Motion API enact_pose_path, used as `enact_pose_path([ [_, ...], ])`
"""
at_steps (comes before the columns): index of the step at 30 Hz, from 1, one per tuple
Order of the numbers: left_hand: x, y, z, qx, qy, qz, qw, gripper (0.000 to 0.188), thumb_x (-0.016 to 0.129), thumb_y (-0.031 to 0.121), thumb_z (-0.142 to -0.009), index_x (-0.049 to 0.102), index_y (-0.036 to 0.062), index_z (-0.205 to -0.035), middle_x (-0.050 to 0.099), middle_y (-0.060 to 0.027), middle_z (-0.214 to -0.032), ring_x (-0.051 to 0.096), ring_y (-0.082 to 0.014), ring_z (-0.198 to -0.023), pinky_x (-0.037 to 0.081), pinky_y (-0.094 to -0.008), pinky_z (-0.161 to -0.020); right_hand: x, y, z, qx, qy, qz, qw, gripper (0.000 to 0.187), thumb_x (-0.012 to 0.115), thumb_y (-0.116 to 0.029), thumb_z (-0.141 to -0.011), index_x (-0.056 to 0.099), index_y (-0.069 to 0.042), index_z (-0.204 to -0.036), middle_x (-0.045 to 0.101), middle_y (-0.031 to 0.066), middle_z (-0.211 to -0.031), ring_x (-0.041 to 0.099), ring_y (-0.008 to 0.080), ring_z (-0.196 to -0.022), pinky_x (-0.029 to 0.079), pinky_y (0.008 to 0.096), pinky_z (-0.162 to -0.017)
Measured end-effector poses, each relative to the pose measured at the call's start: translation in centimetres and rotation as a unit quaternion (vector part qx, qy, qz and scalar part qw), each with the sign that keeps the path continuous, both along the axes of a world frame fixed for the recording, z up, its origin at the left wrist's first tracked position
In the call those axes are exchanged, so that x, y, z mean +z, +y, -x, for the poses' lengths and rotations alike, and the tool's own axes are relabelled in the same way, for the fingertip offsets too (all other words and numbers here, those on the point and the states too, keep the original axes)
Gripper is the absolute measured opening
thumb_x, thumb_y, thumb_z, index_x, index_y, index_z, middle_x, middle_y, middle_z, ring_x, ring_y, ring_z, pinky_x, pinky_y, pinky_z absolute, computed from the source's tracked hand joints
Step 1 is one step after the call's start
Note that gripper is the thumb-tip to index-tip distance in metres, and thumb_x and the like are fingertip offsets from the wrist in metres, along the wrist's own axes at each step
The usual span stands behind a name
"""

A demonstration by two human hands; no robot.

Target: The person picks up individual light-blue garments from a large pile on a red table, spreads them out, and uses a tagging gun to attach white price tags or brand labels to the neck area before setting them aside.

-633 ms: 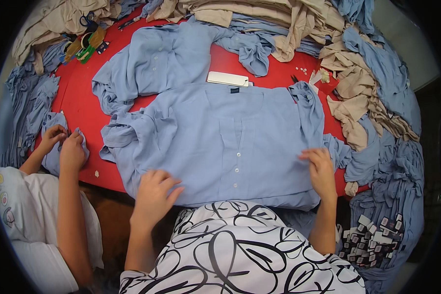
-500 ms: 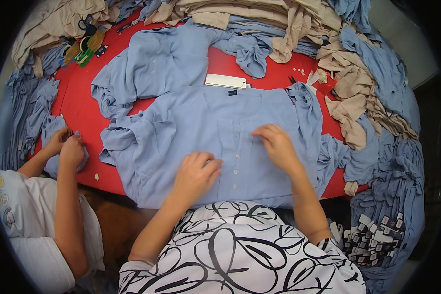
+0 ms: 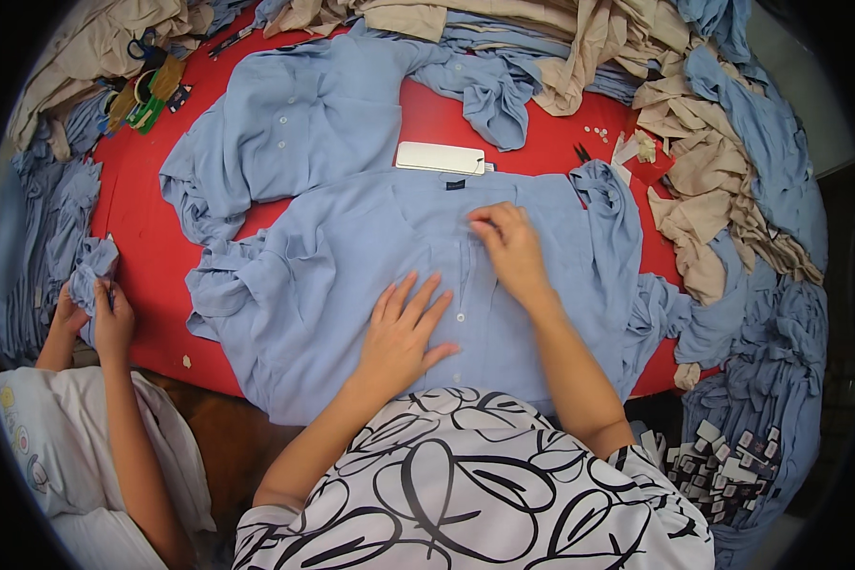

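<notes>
In front of me a light blue blouse lies spread out, neckline away from me, with a dark label and a buttoned front placket. My left hand rests flat on it, fingers spread, left of the placket. Near the neckline, at the placket's top, my right hand has its thumb and fingers pinched together. Whatever sits between those fingertips is too small to make out. A white hang tag lies just beyond the collar.
Another blue shirt lies at the back left of the red table. Tape rolls sit farther left. Beige garments and blue ones crowd the right and back. At left, a co-worker's hands hold blue cloth. Loose buttons lie at right.
My right hand has moved up and left to the top of the placket, its fingers pinched. My left hand has shifted right and flattened, fingers spread. The co-worker's hands have moved left with blue cloth.
</notes>
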State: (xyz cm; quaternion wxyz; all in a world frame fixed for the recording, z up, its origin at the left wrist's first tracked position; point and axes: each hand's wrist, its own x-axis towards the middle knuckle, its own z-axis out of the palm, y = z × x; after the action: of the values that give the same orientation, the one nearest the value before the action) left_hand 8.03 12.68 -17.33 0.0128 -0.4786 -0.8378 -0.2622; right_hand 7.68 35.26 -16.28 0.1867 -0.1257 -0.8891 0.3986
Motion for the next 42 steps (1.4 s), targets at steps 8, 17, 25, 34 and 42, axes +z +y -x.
enact_pose_path([
  [8,-0.1,2.0,2.6,-0.009,-0.015,-0.043,0.999,0.078,0.079,0.043,-0.073,0.053,0.0018,-0.135,0.048,-0.0151,-0.143,0.041,-0.0373,-0.135,0.031,-0.0537,-0.111,-0.1,2.5,-1.9,0.061,-0.009,-0.091,0.994,0.010,0.070,-0.007,-0.083,0.067,-0.002,-0.091,0.060,0.0093,-0.093,0.059,0.0269,-0.086,0.048,0.0341,-0.074],
  [17,-0.4,2.6,3.6,-0.048,-0.031,0.020,0.998,0.092,0.078,0.050,-0.073,0.044,-0.0006,-0.142,0.039,-0.0170,-0.152,0.032,-0.0378,-0.143,0.023,-0.0554,-0.115,-0.7,1.6,0.1,0.070,-0.032,-0.105,0.992,0.010,0.071,-0.013,-0.083,0.066,-0.004,-0.086,0.058,0.0095,-0.090,0.058,0.0295,-0.086,0.046,0.0406,-0.076],
  [25,0.1,2.6,3.7,-0.035,-0.056,0.040,0.997,0.092,0.079,0.047,-0.072,0.044,-0.0001,-0.143,0.037,-0.0131,-0.154,0.030,-0.0339,-0.144,0.023,-0.0526,-0.117,0.5,1.3,-3.3,0.007,-0.024,-0.015,1.000,0.016,0.067,-0.004,-0.083,0.071,-0.006,-0.098,0.064,0.0075,-0.099,0.060,0.0258,-0.093,0.044,0.0395,-0.088],
  [34,0.2,2.7,3.7,-0.039,-0.069,0.047,0.996,0.094,0.079,0.047,-0.073,0.042,0.0007,-0.145,0.036,-0.0131,-0.155,0.028,-0.0335,-0.146,0.021,-0.0532,-0.117,-2.0,-3.5,-7.0,0.035,-0.015,-0.250,0.968,0.045,0.067,-0.011,-0.081,0.062,-0.005,-0.125,0.058,0.0089,-0.134,0.050,0.0286,-0.124,0.035,0.0481,-0.104],
  [42,-0.1,2.4,3.6,-0.041,-0.077,0.033,0.996,0.097,0.080,0.046,-0.071,0.040,0.0015,-0.147,0.036,-0.0145,-0.155,0.027,-0.0362,-0.146,0.018,-0.0543,-0.118,-1.7,-3.4,-6.7,0.034,-0.002,-0.244,0.969,0.043,0.066,-0.012,-0.082,0.062,-0.004,-0.124,0.058,0.0089,-0.132,0.052,0.0276,-0.121,0.037,0.0477,-0.103],
])
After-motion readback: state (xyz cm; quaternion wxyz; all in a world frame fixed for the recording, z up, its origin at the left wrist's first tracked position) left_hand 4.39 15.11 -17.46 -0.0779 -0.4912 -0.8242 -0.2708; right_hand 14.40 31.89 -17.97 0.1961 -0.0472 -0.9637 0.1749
